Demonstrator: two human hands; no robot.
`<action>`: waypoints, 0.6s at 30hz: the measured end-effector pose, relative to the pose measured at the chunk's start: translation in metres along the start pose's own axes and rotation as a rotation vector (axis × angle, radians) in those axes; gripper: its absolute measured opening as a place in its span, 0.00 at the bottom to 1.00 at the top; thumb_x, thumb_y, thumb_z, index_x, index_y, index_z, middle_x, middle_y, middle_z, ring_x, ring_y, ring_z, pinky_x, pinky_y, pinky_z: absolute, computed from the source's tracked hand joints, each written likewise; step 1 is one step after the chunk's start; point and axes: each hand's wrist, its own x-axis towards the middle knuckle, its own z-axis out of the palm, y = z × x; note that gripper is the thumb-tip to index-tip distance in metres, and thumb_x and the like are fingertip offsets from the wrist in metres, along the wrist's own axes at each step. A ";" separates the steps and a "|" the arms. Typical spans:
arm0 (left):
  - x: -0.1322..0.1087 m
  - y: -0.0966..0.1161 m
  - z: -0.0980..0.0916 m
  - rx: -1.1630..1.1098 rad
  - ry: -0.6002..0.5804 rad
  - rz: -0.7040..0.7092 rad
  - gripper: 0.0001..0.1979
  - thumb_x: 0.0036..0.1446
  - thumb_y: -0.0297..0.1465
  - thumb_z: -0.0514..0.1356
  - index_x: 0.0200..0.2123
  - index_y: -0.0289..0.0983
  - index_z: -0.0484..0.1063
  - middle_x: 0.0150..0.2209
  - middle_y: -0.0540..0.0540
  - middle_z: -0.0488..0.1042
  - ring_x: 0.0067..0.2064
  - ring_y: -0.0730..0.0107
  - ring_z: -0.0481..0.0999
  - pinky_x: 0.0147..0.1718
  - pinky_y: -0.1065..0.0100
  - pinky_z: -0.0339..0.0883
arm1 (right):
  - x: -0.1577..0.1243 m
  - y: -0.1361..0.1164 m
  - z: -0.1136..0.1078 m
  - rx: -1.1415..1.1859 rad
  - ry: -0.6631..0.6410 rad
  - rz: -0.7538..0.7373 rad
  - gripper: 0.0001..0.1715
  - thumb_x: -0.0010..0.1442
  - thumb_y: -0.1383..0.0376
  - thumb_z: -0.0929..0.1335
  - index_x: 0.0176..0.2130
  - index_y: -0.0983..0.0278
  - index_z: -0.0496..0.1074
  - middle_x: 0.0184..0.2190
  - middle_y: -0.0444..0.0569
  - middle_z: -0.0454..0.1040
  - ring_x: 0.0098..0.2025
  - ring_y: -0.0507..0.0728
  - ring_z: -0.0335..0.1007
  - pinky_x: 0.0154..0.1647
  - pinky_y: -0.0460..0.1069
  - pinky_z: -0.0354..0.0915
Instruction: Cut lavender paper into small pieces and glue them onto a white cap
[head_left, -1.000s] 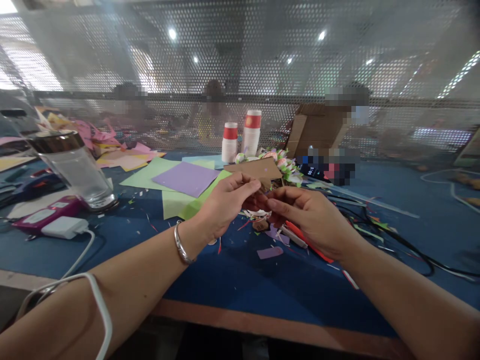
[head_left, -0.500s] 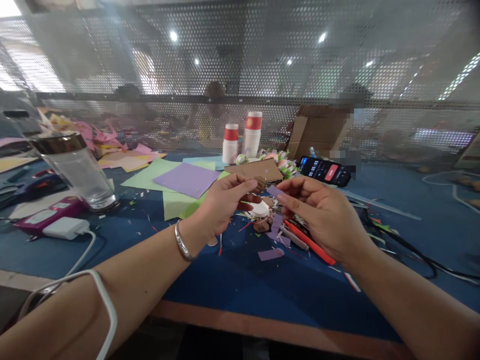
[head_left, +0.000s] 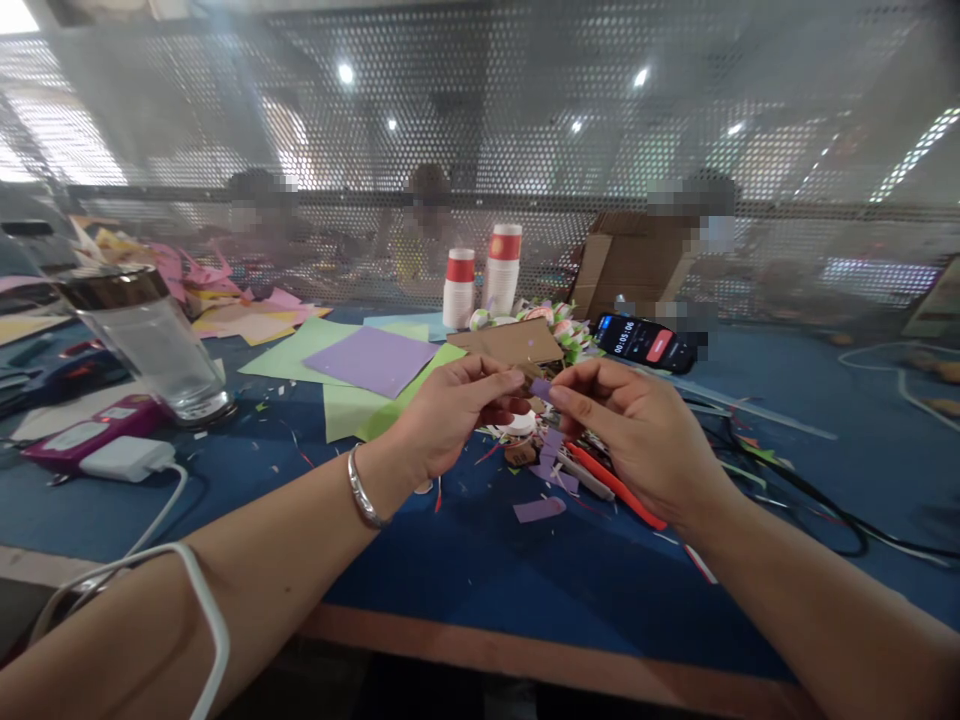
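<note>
My left hand (head_left: 461, 410), with a silver bracelet at the wrist, pinches a small brown cardboard piece (head_left: 529, 379), mostly hidden by the fingers. Between thumb and forefinger of my right hand (head_left: 637, 420) is a small purple paper strip (head_left: 541, 389). Its free end reaches the cardboard piece; whether the two are joined I cannot tell. Below the hands lie paper scraps, a round white piece (head_left: 519, 424) and an orange-red cutter-like tool (head_left: 619, 488). Another purple strip (head_left: 540, 510) rests on the blue table nearer to me.
Purple and green sheets (head_left: 371, 358) lie at left, near a glass bottle (head_left: 161, 345) and a magenta box with a white charger (head_left: 127, 456). Paper cup stacks (head_left: 503, 270), a phone (head_left: 646, 342) and a cardboard box (head_left: 630, 260) stand behind. Black cables (head_left: 817, 500) run at right.
My hands have come closer together. The purple strip in my right hand has moved left and slightly down, up to the cardboard piece in my left.
</note>
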 end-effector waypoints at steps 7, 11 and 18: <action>-0.002 0.000 -0.001 -0.005 -0.063 0.013 0.11 0.49 0.27 0.71 0.28 0.34 0.70 0.26 0.52 0.75 0.29 0.78 0.76 0.33 0.72 0.67 | 0.000 0.002 -0.001 -0.001 -0.005 -0.016 0.10 0.58 0.59 0.74 0.33 0.63 0.75 0.25 0.43 0.72 0.25 0.49 0.67 0.27 0.45 0.66; -0.003 0.001 -0.001 -0.004 -0.076 0.013 0.14 0.45 0.26 0.73 0.28 0.34 0.69 0.26 0.53 0.74 0.27 0.78 0.75 0.33 0.71 0.68 | -0.001 0.002 -0.001 0.016 -0.010 -0.007 0.11 0.56 0.58 0.75 0.33 0.63 0.74 0.25 0.42 0.72 0.25 0.49 0.67 0.27 0.45 0.67; -0.003 0.002 0.001 0.015 -0.056 0.020 0.13 0.45 0.24 0.71 0.27 0.34 0.67 0.25 0.54 0.74 0.27 0.78 0.75 0.32 0.71 0.68 | -0.001 -0.001 0.000 0.003 -0.017 -0.013 0.11 0.56 0.59 0.75 0.32 0.63 0.74 0.25 0.42 0.72 0.25 0.48 0.65 0.26 0.44 0.65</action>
